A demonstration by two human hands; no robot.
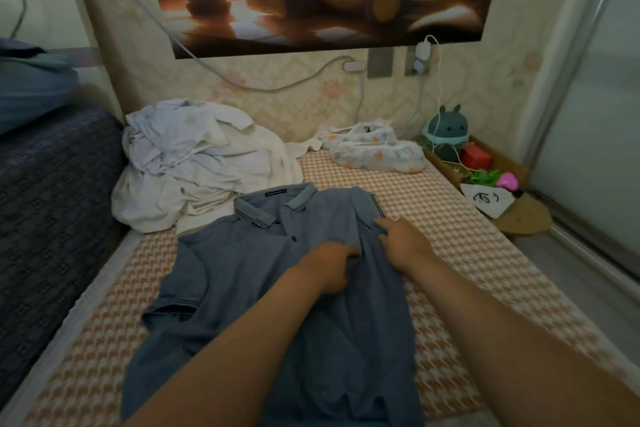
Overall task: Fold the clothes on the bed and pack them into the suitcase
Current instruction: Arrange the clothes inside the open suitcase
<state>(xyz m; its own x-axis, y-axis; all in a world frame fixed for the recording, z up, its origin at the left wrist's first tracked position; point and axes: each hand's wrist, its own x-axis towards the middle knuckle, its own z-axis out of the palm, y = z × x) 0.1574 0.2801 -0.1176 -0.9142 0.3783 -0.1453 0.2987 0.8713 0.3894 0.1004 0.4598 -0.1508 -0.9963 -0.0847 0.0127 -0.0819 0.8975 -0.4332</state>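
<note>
We note a bed (460, 253) with an orange-and-white houndstooth cover. Directly on it: a blue polo shirt (242, 270) spread front-up, a heap of white clothes (194, 163) far left, a floral-print bundle (374, 152) far right

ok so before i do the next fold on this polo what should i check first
1. Blue polo shirt front up, collar at the far end: ok.
2. Grip: left hand and right hand both pinch the cloth at the chest: ok.
3. Fabric smooth: not ok, it is bunched into a ridge between the hands.
4. Left sleeve tucked in: not ok, it lies spread out to the side.
5. Clear of the white clothes pile: not ok, the pile touches the shirt's shoulder.
6. Suitcase ready nearby: cannot tell, it is not in view.
</note>
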